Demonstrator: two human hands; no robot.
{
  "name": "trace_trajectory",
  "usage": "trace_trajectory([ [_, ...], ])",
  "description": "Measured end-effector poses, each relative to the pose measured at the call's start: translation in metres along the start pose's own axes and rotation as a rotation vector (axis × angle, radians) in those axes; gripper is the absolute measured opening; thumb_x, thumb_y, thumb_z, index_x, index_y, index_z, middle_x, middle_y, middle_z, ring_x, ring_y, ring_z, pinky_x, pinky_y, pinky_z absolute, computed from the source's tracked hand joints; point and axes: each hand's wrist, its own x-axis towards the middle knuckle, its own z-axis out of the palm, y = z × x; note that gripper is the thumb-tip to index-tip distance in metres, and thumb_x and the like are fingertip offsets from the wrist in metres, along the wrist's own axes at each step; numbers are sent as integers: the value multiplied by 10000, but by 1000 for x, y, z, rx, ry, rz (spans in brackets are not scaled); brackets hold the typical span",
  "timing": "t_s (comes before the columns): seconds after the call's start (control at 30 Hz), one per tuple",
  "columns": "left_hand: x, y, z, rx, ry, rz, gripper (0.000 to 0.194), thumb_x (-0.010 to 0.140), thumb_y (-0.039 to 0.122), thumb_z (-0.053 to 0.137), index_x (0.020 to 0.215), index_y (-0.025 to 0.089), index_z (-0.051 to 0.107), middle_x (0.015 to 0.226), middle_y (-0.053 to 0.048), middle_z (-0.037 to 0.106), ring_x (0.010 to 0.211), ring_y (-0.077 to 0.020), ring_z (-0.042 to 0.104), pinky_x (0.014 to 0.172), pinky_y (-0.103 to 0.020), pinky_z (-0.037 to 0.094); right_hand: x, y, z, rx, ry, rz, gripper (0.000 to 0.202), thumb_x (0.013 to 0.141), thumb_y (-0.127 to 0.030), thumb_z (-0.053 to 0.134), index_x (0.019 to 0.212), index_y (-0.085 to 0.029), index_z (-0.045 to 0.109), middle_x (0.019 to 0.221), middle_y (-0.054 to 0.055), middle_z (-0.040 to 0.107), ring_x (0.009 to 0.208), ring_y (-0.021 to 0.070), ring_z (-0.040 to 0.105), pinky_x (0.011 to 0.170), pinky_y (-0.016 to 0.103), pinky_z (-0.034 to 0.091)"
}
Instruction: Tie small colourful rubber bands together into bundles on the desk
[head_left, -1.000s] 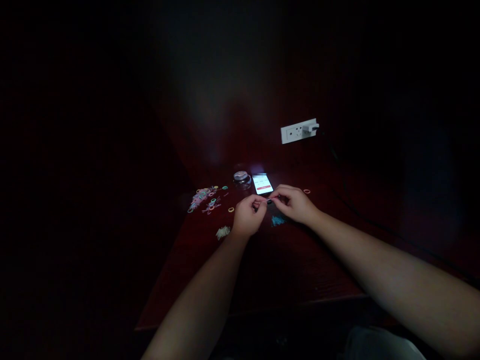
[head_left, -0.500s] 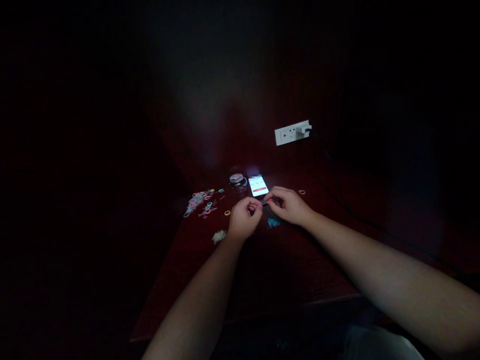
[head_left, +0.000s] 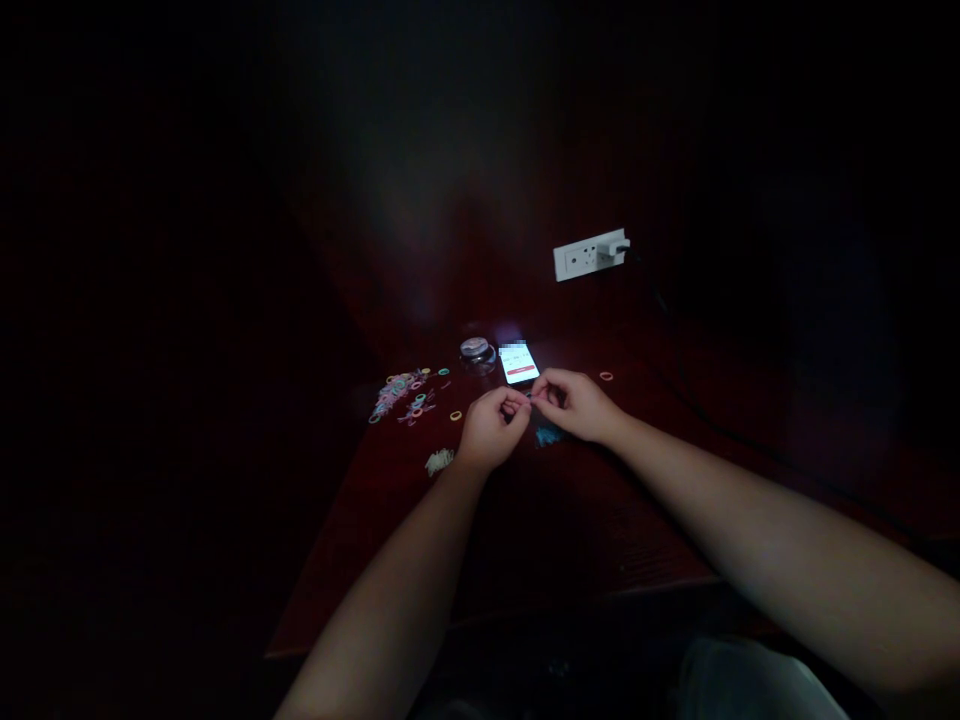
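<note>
My left hand (head_left: pixel 491 430) and my right hand (head_left: pixel 577 403) meet over the dark red table (head_left: pixel 525 560), fingertips pinched and almost touching. Something tiny seems to be between them, too small and dim to name. Under the right hand lies a small heap of blue bands (head_left: pixel 548 436), partly covered. Pale whitish bands (head_left: pixel 439 461) form another heap beside the left wrist. A single yellow ring-shaped band (head_left: pixel 456 415) rests just left of the left hand. Farther left spreads a mixed pile of coloured bands (head_left: pixel 395 392).
A lit phone (head_left: pixel 520 364) lies just beyond my hands, with a small lidded clear jar (head_left: pixel 478 356) to its left. One orange-pink band (head_left: pixel 606 376) lies to the right. On the wall, a socket plate (head_left: pixel 576 261) holds a white charger (head_left: pixel 615 248) whose dark cable runs right.
My fingertips have drawn closer together, and the small light-coloured thing seen between them is now mostly hidden. The view has shifted slightly; the objects on the table look unmoved.
</note>
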Motion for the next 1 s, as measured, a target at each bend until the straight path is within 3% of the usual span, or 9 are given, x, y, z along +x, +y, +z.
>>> trace_trajectory([
  [0.3, 1, 0, 1, 40, -3, 12, 101, 835, 240, 605, 836, 156, 661, 787, -28, 674, 696, -114, 597, 657, -217, 479, -1, -3, -2, 38, 3, 6, 43, 768, -177, 586, 806, -175, 566, 649, -16, 526, 543, 111, 468, 502, 233, 377],
  [0.47, 1, 1, 1, 57, -36, 12, 129, 867, 255, 586, 897, 166, 674, 853, -37, 699, 732, -123, 622, 651, -215, 487, -1, -4, 0, 104, -53, -9, 222, 748, -142, 580, 968, -171, 581, 800, 19, 588, 587, 111, 491, 517, 233, 398],
  [0.63, 1, -2, 1, 91, -50, 1, 142, 886, 266, 568, 912, 178, 676, 896, -43, 705, 787, -142, 639, 674, -227, 497, 0, -2, 0, 64, -38, 23, 40, 776, -174, 571, 799, -166, 603, 662, -2, 541, 559, 113, 472, 514, 238, 381],
  [1.0, 2, -1, -2, 108, -24, -13, 140, 890, 260, 570, 914, 182, 684, 905, -34, 716, 805, -147, 650, 718, -241, 504, 0, 5, 0, 10, 4, -2, 93, 750, -125, 568, 814, -155, 629, 724, 15, 563, 595, 117, 492, 540, 241, 400],
])
